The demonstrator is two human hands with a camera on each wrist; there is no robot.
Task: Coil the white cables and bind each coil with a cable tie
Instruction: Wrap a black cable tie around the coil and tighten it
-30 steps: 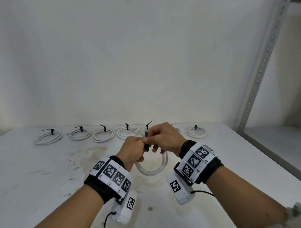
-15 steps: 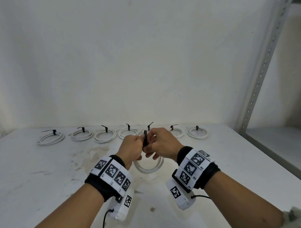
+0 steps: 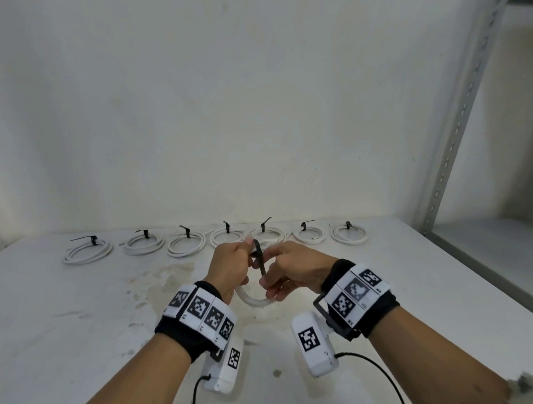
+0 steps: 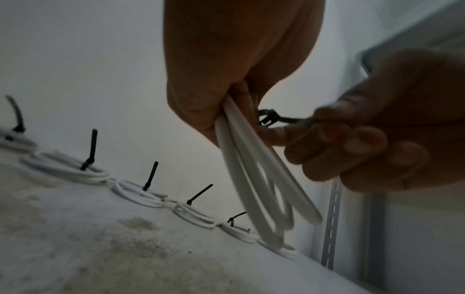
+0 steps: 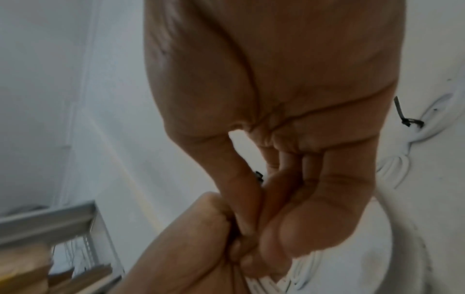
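Coil: a white cable coil (image 3: 252, 298) is held above the table, between the two hands, its loops hanging down below them.
Tie: a black cable tie (image 3: 259, 259) is wrapped round the top of the coil; its tail is seen slanting down between the hands.
Left hand: the left hand (image 3: 228, 268) is clenched round the gathered loops of the coil.
Right hand: the right hand (image 3: 296, 271) is closed on the tail of the tie, pinched between thumb and fingers.
Table: a white table (image 3: 73, 322), stained near the middle, is seen under the hands; bare surface lies to the left, right and front of them.
Bound coils: seven bound coils (image 3: 88, 250) are laid in a row along the far edge, just before the wall (image 3: 232, 110), each with a black tie standing up; the row is just beyond the hands.
Right edge: the table's right edge is met by a metal shelf upright (image 3: 461, 118), well apart from the hands.
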